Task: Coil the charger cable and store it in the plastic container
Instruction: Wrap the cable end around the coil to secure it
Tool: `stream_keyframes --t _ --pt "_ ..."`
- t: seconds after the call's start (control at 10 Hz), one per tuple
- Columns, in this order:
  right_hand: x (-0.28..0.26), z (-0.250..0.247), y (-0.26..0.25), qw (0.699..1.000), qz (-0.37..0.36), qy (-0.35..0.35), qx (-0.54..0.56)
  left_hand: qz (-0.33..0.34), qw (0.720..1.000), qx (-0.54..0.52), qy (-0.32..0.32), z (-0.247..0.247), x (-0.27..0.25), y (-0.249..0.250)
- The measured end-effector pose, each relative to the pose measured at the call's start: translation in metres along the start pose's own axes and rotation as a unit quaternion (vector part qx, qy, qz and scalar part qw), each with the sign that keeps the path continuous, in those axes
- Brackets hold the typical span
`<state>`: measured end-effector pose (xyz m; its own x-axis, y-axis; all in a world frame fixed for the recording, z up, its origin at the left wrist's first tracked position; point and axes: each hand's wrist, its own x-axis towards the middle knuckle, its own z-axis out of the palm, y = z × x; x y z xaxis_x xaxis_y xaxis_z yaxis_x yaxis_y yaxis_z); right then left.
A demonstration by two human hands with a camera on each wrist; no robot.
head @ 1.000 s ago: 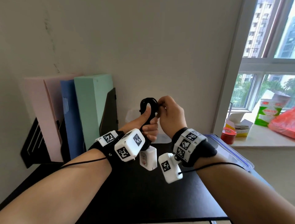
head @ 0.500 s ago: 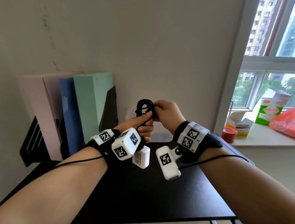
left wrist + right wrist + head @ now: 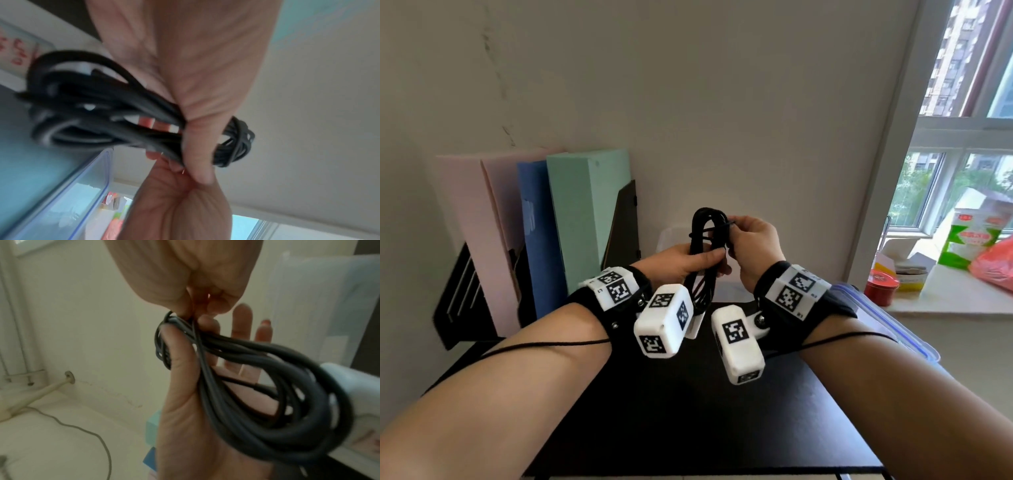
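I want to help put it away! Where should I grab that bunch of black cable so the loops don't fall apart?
Grab the coiled black charger cable round its middle, where all the loops lie bunched together, as the left hand does with its thumb across. Come from the side, fingers wrapping the whole bundle. The loop ends above and below fan out, so holding there would probably let them slip. The right hand pinches near the top.

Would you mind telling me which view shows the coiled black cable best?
The right wrist view: the cable loops fill the frame, fairly sharp. The left wrist view shows it blurred; the head view shows it small, partly hidden by both hands.
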<state>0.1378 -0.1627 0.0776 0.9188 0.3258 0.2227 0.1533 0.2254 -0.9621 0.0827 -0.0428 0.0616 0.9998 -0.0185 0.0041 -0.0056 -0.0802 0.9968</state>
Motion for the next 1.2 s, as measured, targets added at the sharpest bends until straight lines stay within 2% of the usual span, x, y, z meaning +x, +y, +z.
stream_keyframes --t 0.1,0.2,0.3,0.4,0.5,0.6,0.7,0.8,0.9,1.0,1.1,1.2 --pt "0.005 0.001 0.006 0.999 -0.015 0.017 -0.045 -0.023 0.998 -0.019 -0.063 0.000 -0.003 0.000" --pt "0.014 -0.001 0.012 0.988 -0.048 0.061 -0.131 -0.042 0.995 -0.024 -0.087 -0.001 -0.004 0.001" --pt "0.019 -0.004 0.012 0.974 -0.071 0.089 -0.196 -0.052 0.996 0.060 -0.035 0.006 -0.005 0.003" --pt "0.014 -0.012 0.006 0.942 -0.136 0.095 -0.293 -0.082 0.984 0.129 0.087 0.007 -0.002 0.000" --pt "-0.005 -0.010 -0.004 0.887 -0.250 0.025 -0.388 -0.099 0.970 0.161 0.151 -0.005 0.006 -0.013" --pt "-0.028 0.007 -0.009 0.900 -0.272 -0.095 -0.327 -0.101 0.963 0.184 0.171 -0.007 0.009 -0.018" --pt "-0.037 0.013 -0.013 0.926 -0.230 -0.165 -0.249 -0.065 0.973 0.150 0.165 -0.008 0.011 -0.016" --pt "-0.043 0.009 -0.009 0.907 -0.229 -0.224 -0.276 -0.054 0.978 0.076 0.189 -0.036 0.007 -0.012" --pt "-0.032 -0.008 0.002 0.932 -0.188 -0.206 -0.233 -0.042 0.975 0.023 0.217 -0.049 0.012 -0.006" --pt "-0.007 -0.034 0.011 0.958 -0.134 -0.137 -0.213 -0.023 0.983 -0.057 0.174 -0.047 0.008 0.003" --pt "0.009 -0.044 0.027 0.906 -0.188 -0.083 -0.371 -0.018 0.995 -0.091 0.031 -0.029 0.000 0.009" --pt "0.015 -0.038 0.027 0.913 -0.202 -0.034 -0.353 0.000 0.989 -0.108 -0.101 -0.010 -0.006 0.008"
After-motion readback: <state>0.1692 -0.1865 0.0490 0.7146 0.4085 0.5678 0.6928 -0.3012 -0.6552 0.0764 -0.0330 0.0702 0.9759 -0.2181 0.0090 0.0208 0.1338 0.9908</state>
